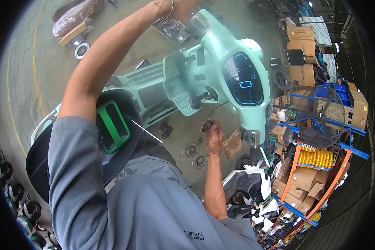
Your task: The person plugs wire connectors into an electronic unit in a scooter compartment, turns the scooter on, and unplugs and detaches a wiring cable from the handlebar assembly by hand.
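A mint-green scooter (216,46) stands in front of me, its oval dashboard display (243,79) lit with blue symbols. My left hand (183,9) is at the top edge, beside the scooter's upper handlebar end (202,23); its fingers are blurred and partly cut off. Below the dashboard, my right hand (213,135) has its fingers closed around a small dark part (207,125). A thin black cable (216,109) runs from that part up toward the scooter's front. The black seat area with a green frame (112,127) lies under my left arm.
Round metal parts (191,150) and a piece of cardboard (232,143) lie on the floor. On the right are a fan (321,116), shelving with yellow coils (316,159) and boxes (302,181). A white scooter body (248,185) is at lower right. A metal tray (173,31) sits near the top.
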